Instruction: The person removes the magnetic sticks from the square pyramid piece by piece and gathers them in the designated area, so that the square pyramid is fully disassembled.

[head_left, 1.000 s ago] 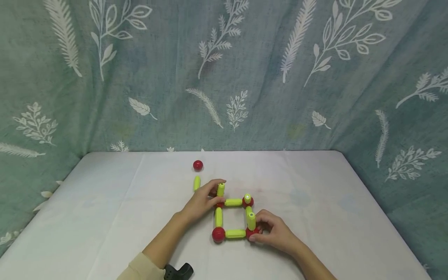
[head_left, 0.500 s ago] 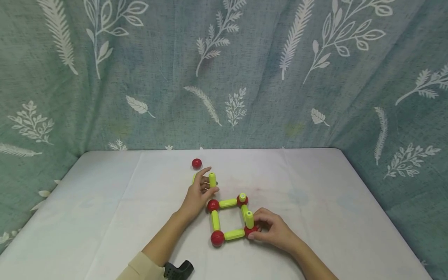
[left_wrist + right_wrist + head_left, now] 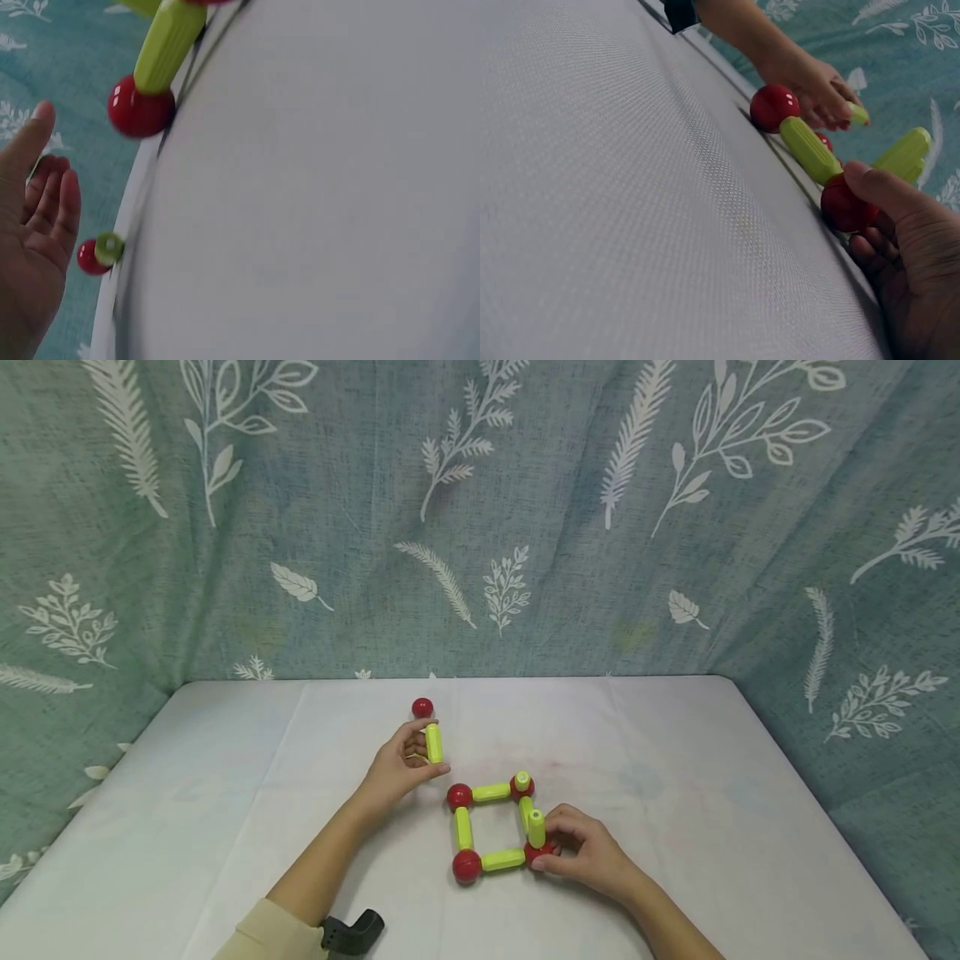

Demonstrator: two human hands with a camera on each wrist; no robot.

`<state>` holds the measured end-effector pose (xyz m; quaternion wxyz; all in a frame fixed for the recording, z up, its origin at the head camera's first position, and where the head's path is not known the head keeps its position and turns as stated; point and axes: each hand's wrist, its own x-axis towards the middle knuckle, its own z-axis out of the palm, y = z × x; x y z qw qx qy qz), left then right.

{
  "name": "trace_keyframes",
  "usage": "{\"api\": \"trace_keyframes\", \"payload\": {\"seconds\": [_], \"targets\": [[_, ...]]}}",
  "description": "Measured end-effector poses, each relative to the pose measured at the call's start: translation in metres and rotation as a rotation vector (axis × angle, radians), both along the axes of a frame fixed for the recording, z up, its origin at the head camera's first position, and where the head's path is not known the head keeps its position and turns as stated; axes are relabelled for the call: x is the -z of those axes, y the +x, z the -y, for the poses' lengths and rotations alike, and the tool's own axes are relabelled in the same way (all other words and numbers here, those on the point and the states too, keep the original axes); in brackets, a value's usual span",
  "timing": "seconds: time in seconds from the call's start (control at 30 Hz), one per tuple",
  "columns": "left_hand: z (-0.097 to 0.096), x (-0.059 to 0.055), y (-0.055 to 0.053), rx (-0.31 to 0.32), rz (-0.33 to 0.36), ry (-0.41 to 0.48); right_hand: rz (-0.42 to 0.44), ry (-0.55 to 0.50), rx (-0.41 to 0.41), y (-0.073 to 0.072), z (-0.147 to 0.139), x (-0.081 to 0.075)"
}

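A square of yellow-green magnetic rods and red balls lies on the white table. My left hand (image 3: 401, 764) pinches a yellow-green rod (image 3: 433, 743) between thumb and index finger, left of the square's back left ball (image 3: 460, 796) and apart from it. In the left wrist view that rod does not show in the hand. My right hand (image 3: 588, 853) grips the front right ball (image 3: 847, 204), which bears an upright rod (image 3: 536, 828). Another upright rod (image 3: 522, 780) stands on the back right ball. The front left ball (image 3: 467, 866) has no upright rod.
A loose red ball (image 3: 422, 707) lies beyond my left hand. Beside it in the left wrist view is a loose rod (image 3: 109, 247), mostly hidden by the hand in the head view. The table (image 3: 652, 735) ends at a leaf-patterned curtain (image 3: 570, 602).
My left hand has lifted the rod off the back left ball and carried it left. The square has shifted slightly left and turned a little. My right hand keeps its grip on the front right ball.
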<state>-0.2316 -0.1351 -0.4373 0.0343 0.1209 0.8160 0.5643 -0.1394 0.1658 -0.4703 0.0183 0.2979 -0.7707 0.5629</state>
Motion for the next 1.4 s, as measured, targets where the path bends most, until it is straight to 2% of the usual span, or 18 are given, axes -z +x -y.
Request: {"api": "trace_keyframes", "payload": {"seconds": [0.17, 0.27, 0.47, 0.6, 0.7, 0.8, 0.93, 1.03, 1.17, 1.27, 1.4], "targets": [[0.024, -0.001, -0.006, 0.001, -0.022, -0.186, -0.011, 0.015, 0.006, 0.004, 0.003, -0.012], [0.039, 0.004, -0.015, 0.004, -0.036, -0.242, -0.001, 0.03, 0.014, 0.005, 0.003, -0.016], [0.066, 0.015, -0.035, -0.018, -0.032, -0.387, 0.032, 0.042, 0.018, 0.0, -0.001, -0.003], [0.075, 0.015, -0.042, -0.037, -0.026, -0.512, 0.078, 0.052, 0.018, -0.002, -0.003, 0.002], [0.076, 0.014, -0.043, -0.023, -0.043, -0.58, 0.096, 0.071, 0.023, -0.002, -0.004, 0.001], [0.077, 0.015, -0.046, 0.002, -0.049, -0.62, 0.094, 0.081, 0.026, 0.002, -0.001, -0.013], [0.079, 0.016, -0.049, 0.015, -0.014, -0.636, 0.088, 0.087, 0.034, 0.003, 0.0, -0.016], [0.08, 0.015, -0.049, 0.013, 0.005, -0.635, 0.094, 0.093, 0.04, -0.002, -0.002, -0.003], [0.081, 0.016, -0.048, 0.013, 0.005, -0.617, 0.092, 0.078, 0.031, -0.002, -0.003, 0.0], [0.082, 0.017, -0.046, 0.003, 0.004, -0.579, 0.082, 0.064, 0.021, -0.002, -0.003, 0.001], [0.08, 0.016, -0.039, -0.016, -0.034, -0.473, 0.065, 0.051, 0.016, -0.002, -0.003, 0.001]]}}
